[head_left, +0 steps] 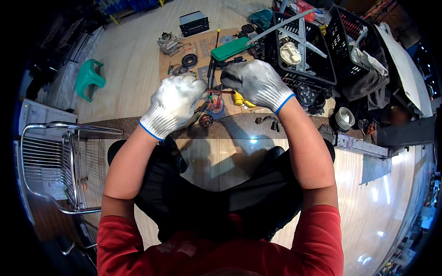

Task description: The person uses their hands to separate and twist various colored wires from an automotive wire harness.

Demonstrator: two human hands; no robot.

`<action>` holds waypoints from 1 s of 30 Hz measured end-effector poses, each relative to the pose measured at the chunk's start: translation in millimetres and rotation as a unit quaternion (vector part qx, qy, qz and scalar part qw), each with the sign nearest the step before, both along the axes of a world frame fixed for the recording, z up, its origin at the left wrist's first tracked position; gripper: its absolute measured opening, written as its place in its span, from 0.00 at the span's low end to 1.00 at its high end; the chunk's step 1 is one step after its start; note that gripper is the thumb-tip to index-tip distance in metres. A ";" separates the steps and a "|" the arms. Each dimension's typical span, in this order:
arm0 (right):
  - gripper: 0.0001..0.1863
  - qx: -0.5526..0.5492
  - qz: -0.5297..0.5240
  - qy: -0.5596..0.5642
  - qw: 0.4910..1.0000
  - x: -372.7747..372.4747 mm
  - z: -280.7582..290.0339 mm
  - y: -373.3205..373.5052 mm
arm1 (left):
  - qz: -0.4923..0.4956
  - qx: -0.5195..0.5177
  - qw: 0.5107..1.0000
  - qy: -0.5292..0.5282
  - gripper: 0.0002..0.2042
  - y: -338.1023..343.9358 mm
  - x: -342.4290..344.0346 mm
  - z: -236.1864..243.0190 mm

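Note:
White knitted gloves with blue cuffs cover both my hands, held close together above the cardboard. My left hand (176, 95) is closed in a fist around one end of a thin reddish strip (221, 92); its exact kind is too small to tell. Across from it, my right hand (258, 83) is closed, its fingertips dark and dirty, just above the strip's other end. What its fingers pinch is hidden. Below the hands lie a yellow part (242, 99) and a round copper-coloured part (206, 120). Beyond stands a green-headed tool (231, 49) with a long grey bar.
Black plastic crates (317, 79) with parts stand at the right. A black ring (189, 60), a metal carburettor-like part (168, 43) and a black box (194, 24) lie farther off. A green stool (89, 79) and metal chair (50, 165) are left. A white fan wheel (344, 118) sits right.

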State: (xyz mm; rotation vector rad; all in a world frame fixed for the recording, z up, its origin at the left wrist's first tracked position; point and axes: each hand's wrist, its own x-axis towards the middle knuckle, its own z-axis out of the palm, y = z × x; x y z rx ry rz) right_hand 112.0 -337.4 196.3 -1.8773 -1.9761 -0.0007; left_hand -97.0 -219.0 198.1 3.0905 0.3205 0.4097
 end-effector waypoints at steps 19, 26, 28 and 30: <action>0.13 0.097 -0.044 0.361 0.926 -51.4 -48.6 10.3 | 0.168 -0.186 0.960 -0.126 0.12 1.4 -0.2 4.1; 0.15 -0.046 0.006 0.327 0.944 -19.7 -32.0 9.3 | 0.072 -0.296 0.949 -0.080 0.15 11.9 -12.2 14.1; 0.15 -0.070 0.015 0.322 0.944 -12.7 -24.6 8.0 | 0.017 -0.250 0.966 -0.058 0.14 16.5 -14.5 11.2; 0.16 -0.018 0.052 0.190 0.980 -4.9 -29.6 12.8 | 0.000 -0.199 0.979 -0.040 0.13 16.4 -15.7 6.0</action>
